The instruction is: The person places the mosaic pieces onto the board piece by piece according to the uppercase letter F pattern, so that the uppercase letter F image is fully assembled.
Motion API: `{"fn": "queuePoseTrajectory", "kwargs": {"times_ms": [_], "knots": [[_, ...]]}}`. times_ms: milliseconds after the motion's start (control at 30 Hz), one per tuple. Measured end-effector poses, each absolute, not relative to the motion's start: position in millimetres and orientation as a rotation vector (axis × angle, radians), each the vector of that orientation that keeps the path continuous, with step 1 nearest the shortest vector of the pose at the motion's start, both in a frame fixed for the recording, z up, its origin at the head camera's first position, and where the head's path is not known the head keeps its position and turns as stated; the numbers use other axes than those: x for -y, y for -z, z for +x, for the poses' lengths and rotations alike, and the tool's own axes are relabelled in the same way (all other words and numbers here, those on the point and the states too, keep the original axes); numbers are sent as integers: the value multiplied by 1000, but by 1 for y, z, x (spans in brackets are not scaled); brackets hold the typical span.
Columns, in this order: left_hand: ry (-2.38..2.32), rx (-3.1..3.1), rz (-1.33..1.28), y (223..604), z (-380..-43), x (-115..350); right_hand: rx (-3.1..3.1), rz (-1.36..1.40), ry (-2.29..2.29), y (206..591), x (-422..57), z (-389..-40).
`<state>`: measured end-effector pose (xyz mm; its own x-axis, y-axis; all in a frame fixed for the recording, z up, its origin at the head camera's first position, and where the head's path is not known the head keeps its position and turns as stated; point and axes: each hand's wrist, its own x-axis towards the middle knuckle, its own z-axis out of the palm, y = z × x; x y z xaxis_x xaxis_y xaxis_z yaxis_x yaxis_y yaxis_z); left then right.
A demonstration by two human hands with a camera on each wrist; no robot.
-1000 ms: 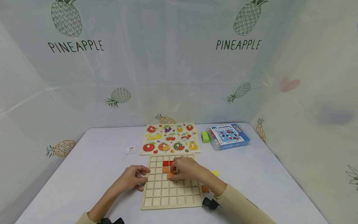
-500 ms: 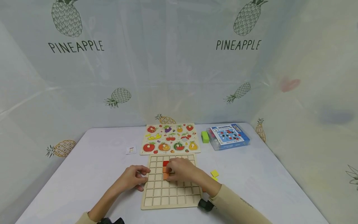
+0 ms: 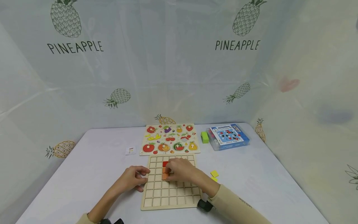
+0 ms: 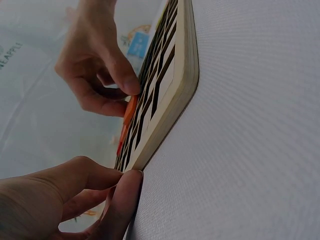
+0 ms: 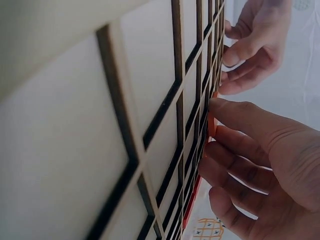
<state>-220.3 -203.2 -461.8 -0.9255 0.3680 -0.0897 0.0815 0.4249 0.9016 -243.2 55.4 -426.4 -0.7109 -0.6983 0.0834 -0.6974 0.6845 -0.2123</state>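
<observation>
On the worktop (image 3: pixel 84 174), nearest me, is the front rim of the grid board (image 3: pixel 167 207). At the board's left edge, my left hand (image 3: pixel 131 179) pinches the rim, apparently to steady it. Over the board's middle, my right hand (image 3: pixel 180 170) has an orange tile (image 3: pixel 165 177) in its grip; I can't tell whether the tile is fully down in its cell. I'd call the step in hand seating it; the next move calls for a light press until it lies flat, then easing my grip. Off the board's right side lie yellow tiles (image 3: pixel 214 173). Farther up the board sit a second orange tile (image 3: pixel 163 170), then a red tile (image 3: pixel 165 164). Just beyond the board's far edge is the fruit puzzle (image 3: pixel 171 141); past its far right corner, a green block (image 3: pixel 205 137) and a blue-sided box (image 3: pixel 229 136).
</observation>
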Motion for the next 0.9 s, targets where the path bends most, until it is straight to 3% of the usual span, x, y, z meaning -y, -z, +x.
{"fn": "queuePoseTrajectory", "kwargs": {"times_ms": [900], "knots": [[-1474,-2441,386,459,-220,201,-2885,-1123,365,413,-78,-244]]}}
